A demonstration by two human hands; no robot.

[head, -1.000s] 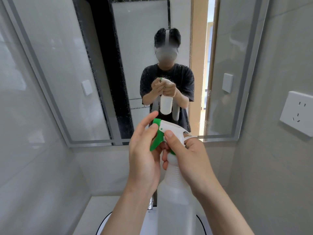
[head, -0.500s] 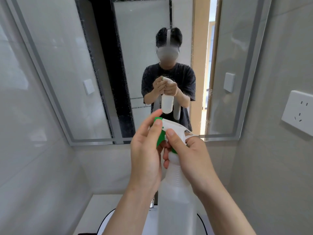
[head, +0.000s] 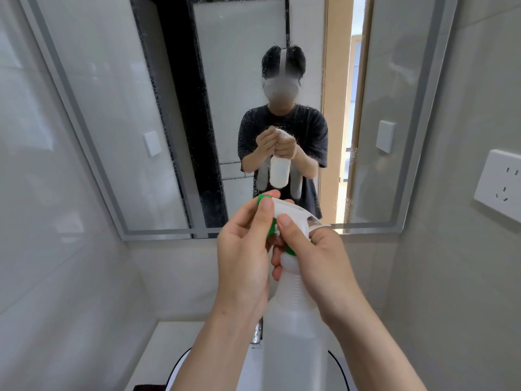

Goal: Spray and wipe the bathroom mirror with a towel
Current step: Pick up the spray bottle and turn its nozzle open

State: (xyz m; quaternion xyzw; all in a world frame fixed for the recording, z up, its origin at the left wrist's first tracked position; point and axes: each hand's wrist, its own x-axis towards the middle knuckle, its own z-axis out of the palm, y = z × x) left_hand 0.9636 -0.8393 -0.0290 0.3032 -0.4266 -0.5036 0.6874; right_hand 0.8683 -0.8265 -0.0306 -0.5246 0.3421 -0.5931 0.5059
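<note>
Two hands were raised in front of the mirror point(head: 118, 114), both busy on one spray bottle point(head: 293, 328). The bottle, white and translucent, was held upright at the middle of the view, its base low over the sink point(head: 180, 365) and its head level with the mirror's lower edge. The right hand point(head: 318, 266) was wrapped around the ribbed neck just under the white spray head point(head: 293, 215), fingers curled shut on it and the thumb laid up along the side of the head. The left hand point(head: 242, 258) was brought in from the other side, its thumb and forefinger pinched on the green nozzle point(head: 263, 198) at the front tip of the head; the other fingers were bent loosely behind. A green collar could be glimpsed between the two hands where the head met the neck. The mirror glass was speckled with fine droplets, thickest across the middle and along the dark strip reflected there. In the reflection a person in a dark T-shirt was seen with the same bottle gripped at chest height. A white wall socket point(head: 499, 184) was fixed on the tiled wall to the right, well apart from the hands. A chrome tap point(head: 256, 337) was partly hidden behind the bottle and left wrist. No towel could be made out for certain.
</note>
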